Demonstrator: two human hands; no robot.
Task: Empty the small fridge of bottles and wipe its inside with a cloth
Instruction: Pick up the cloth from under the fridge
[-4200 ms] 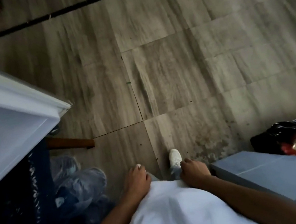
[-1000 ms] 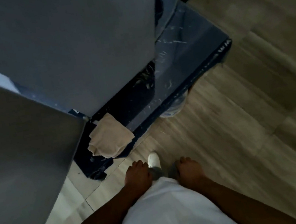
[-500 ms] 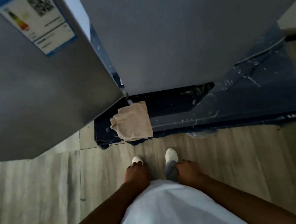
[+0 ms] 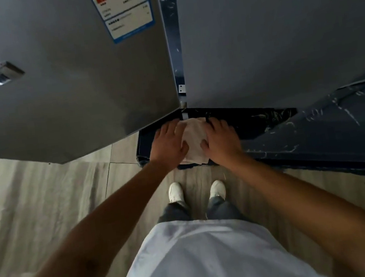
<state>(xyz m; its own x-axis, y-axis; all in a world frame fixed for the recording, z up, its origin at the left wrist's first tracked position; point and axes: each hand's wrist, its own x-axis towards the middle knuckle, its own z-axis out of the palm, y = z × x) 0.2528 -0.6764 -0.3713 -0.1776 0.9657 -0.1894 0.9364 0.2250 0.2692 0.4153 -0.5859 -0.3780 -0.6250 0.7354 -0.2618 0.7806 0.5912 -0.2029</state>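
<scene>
I look down the side of the small grey fridge (image 4: 267,34), with its door (image 4: 54,85) swung open at the left and an energy label (image 4: 122,9) on it. A folded beige cloth (image 4: 194,136) lies on the dark blue base (image 4: 316,141) under the fridge's corner. My left hand (image 4: 169,143) rests on the cloth's left edge and my right hand (image 4: 220,139) on its right edge, fingers spread, both touching it. Whether either hand grips the cloth is unclear. The fridge's inside and any bottles are hidden.
Grey wood-look floor (image 4: 34,204) spreads to the left and below. My white shoes (image 4: 177,191) stand just in front of the dark base. The open door overhangs the floor at the left.
Both arms have reached forward from my waist down to the cloth. The view has tilted and moved closer to the fridge's corner.
</scene>
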